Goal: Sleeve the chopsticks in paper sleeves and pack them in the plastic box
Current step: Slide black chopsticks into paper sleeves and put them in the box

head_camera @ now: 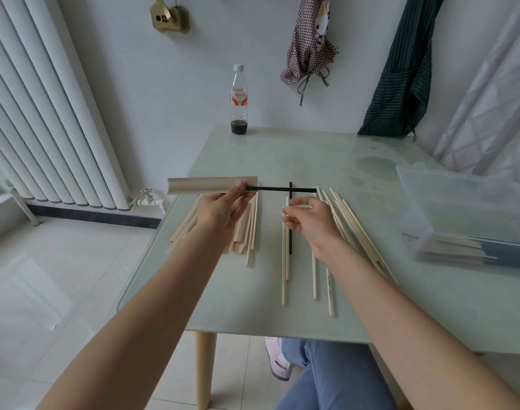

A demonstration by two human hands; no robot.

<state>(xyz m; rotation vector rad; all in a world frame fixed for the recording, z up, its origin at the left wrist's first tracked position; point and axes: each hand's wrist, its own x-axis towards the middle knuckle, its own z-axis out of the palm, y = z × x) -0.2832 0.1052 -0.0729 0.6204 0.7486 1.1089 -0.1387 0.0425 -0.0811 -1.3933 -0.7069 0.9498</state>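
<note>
My left hand point(223, 210) pinches a brown paper sleeve point(205, 184) held level above the table, with a black chopstick point(282, 189) sticking out of its right end. My right hand point(309, 223) hovers just below the chopstick's free end, fingers loosely curled and holding nothing. A second black chopstick point(290, 238) lies on the table among several pale wooden chopsticks point(329, 288). More paper sleeves point(241, 235) lie under my left hand. The clear plastic box point(465, 220) stands at the right, sleeved chopsticks inside.
A plastic bottle point(239, 102) with dark liquid stands at the table's point(253, 306) far left corner. A radiator point(46, 113) lines the left wall. Aprons point(400, 69) hang on the back wall. My knees point(326, 377) show below the near edge.
</note>
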